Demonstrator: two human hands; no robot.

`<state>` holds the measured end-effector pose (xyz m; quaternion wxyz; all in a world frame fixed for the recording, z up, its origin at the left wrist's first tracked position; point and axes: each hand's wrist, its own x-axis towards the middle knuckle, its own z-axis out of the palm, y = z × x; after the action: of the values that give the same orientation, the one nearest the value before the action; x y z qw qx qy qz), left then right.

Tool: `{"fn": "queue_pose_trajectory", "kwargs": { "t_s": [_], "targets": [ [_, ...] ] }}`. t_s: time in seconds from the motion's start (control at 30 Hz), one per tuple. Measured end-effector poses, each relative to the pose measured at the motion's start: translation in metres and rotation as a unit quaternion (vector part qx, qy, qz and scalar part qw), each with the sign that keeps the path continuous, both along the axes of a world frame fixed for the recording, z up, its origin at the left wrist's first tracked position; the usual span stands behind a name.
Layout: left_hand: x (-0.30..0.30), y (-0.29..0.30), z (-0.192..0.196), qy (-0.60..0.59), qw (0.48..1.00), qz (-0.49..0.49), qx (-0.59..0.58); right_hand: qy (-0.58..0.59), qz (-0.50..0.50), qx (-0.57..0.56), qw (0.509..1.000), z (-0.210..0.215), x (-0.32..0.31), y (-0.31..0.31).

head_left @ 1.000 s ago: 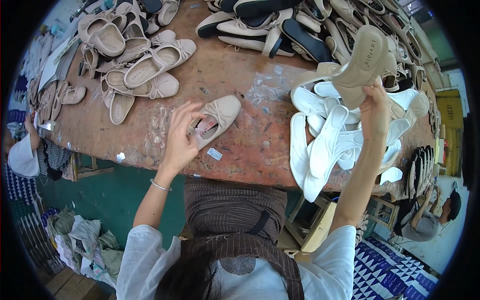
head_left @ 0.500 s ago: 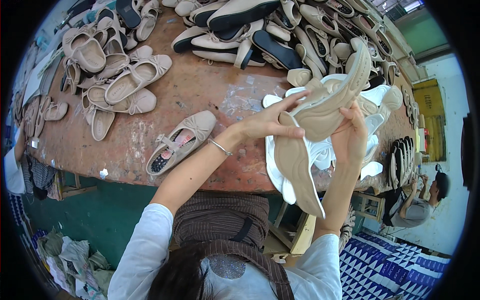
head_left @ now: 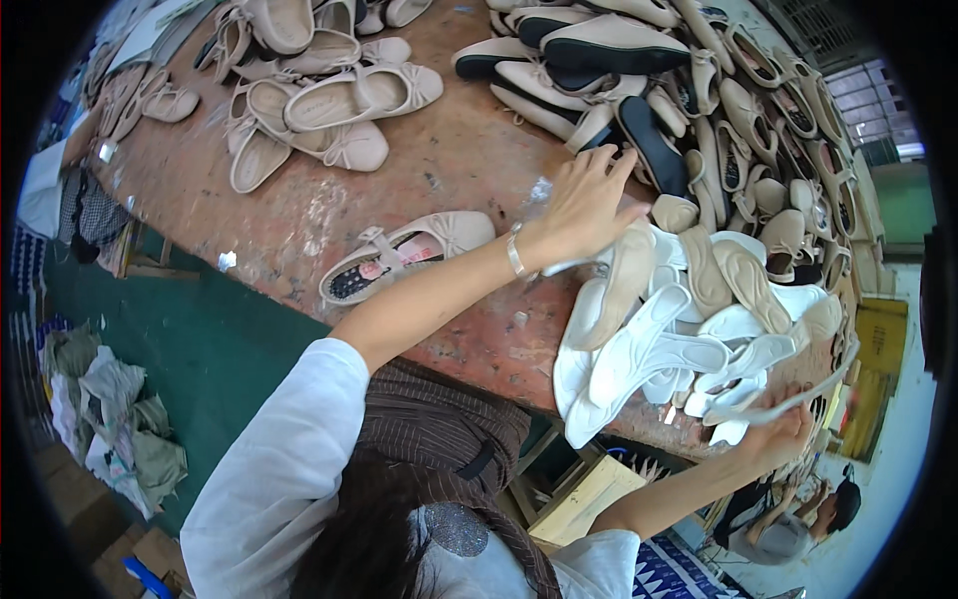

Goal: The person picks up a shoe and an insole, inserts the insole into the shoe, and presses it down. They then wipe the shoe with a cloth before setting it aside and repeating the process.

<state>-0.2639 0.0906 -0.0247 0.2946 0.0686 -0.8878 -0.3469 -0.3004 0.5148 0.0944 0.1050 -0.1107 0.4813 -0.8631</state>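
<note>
My left hand (head_left: 589,205) is over the table with its fingers apart and holds nothing. Its fingertips are close to a beige shoe with a dark sole (head_left: 651,145) at the edge of a large shoe pile; I cannot tell whether they touch. Out to the right, my right hand (head_left: 783,436) grips a thin, pale insole (head_left: 798,395), seen almost edge-on and blurred. Between the hands lies a heap of white insoles (head_left: 639,354) and beige insoles (head_left: 750,285). One beige strap shoe (head_left: 454,232) with a patterned lining rests on the table behind my left forearm.
The worn reddish table (head_left: 299,245) carries a cluster of beige shoes (head_left: 334,110) at left and a big shoe pile (head_left: 614,45) at the back. Under its right edge stands a wooden crate (head_left: 584,499). Another person (head_left: 783,534) is at the far right.
The beige insoles have left my left hand, which has moved up and right toward the shoe pile. My right hand has swung right and down with an insole. The view has shifted.
</note>
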Motion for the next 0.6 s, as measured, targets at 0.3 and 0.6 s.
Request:
{"fn": "queue_pose_trajectory", "kwargs": {
  "t_s": [0.3, 0.6],
  "targets": [
    [0.253, -0.047, -0.035, -0.175, 0.961, 0.21, -0.051, -0.085, -0.006, 0.187, 0.979, -0.071, 0.073, -0.149],
    [0.257, -0.063, -0.047, -0.086, 0.995, 0.029, 0.027, 0.234, 0.151, 0.457, 0.844, -0.08, 0.124, -0.252]
  ]
}}
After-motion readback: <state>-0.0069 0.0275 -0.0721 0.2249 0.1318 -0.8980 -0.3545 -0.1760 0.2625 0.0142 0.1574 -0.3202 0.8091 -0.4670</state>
